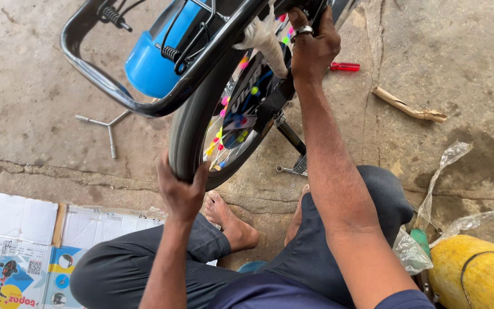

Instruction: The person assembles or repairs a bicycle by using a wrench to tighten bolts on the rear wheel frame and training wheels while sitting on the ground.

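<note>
Gripping the tyre [187, 129] of the small bike's wheel, raised just above the concrete floor [41, 86], the left hand [181, 191] is clamped on it as if for steadiness, while the right hand [313, 48] is closed around the frame [273, 103] beside the blue seat [155, 57].

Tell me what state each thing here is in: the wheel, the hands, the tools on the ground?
Left hand: closed on the black tyre.
Right hand: gripping the frame near the wheel's hub.
Small bicycle: upside down, blue seat hanging low.
Y-shaped wrench: lying untouched on the concrete.
Red screwdriver: lying flat, untouched.
Cardboard box: flattened on the ground.
Plastic wrap: crumpled, loose.
</note>
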